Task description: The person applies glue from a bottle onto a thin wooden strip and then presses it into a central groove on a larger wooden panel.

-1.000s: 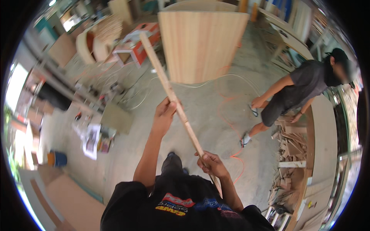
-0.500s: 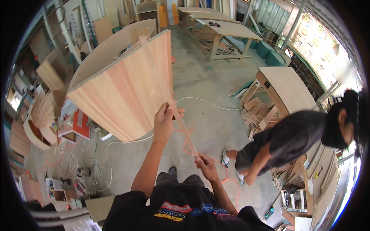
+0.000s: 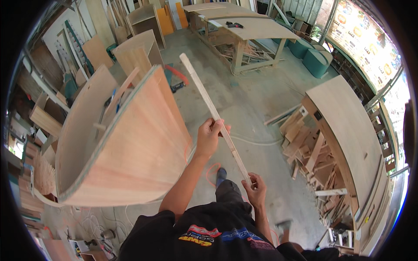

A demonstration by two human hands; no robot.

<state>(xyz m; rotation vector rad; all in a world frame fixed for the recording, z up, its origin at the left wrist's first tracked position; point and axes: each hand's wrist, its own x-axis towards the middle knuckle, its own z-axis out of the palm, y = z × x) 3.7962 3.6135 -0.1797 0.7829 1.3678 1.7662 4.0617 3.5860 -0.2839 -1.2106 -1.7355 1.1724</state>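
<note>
A long, narrow wooden strip (image 3: 201,90) slants in front of me, its far end up and to the left. My left hand (image 3: 211,132) grips it near the middle, fingers wrapped round it. At the strip's near end, my right hand (image 3: 254,187) is closed on the wood. To the left of my left hand stands a large curved wooden cabinet (image 3: 130,143) with an open top. Several loose items, among them a wooden piece (image 3: 123,91), lie at its top; their kinds are hard to make out.
A workbench (image 3: 257,32) bearing a dark power tool (image 3: 234,25) stands far ahead. At the right is another bench (image 3: 348,117) with a scrap-wood heap (image 3: 311,152) beneath. Cords (image 3: 211,172) cross the floor near my feet. Part of another person's leg (image 3: 285,232) shows at lower right.
The view has shifted; the cabinet now looks nearer and its open top shows. The strip has turned edge-on, clear of the cabinet. The other person has moved mostly out of view.
</note>
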